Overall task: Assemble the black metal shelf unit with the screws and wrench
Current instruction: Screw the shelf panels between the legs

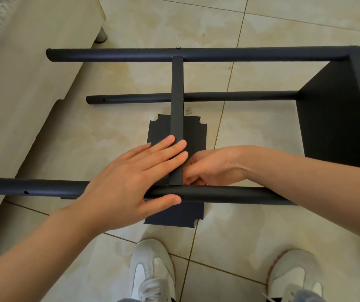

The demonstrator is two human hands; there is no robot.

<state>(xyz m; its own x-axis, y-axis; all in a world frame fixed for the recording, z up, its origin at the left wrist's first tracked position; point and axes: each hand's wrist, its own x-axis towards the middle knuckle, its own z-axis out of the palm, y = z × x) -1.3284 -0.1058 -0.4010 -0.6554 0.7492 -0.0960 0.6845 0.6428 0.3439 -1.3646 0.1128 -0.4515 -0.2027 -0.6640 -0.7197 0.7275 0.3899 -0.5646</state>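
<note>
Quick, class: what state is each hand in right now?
Left hand: open, fingers flat on the crossbar.
Right hand: fingers curled beside the crossbar; any hold cannot be told.

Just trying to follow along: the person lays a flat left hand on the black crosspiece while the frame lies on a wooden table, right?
Not quite: the head view shows the frame lying on a tiled floor, not a wooden table. The left hand does lie flat on the black crosspiece.

Bright even daylight, soft shadows, sharp focus, wide-angle edge bending.
</note>
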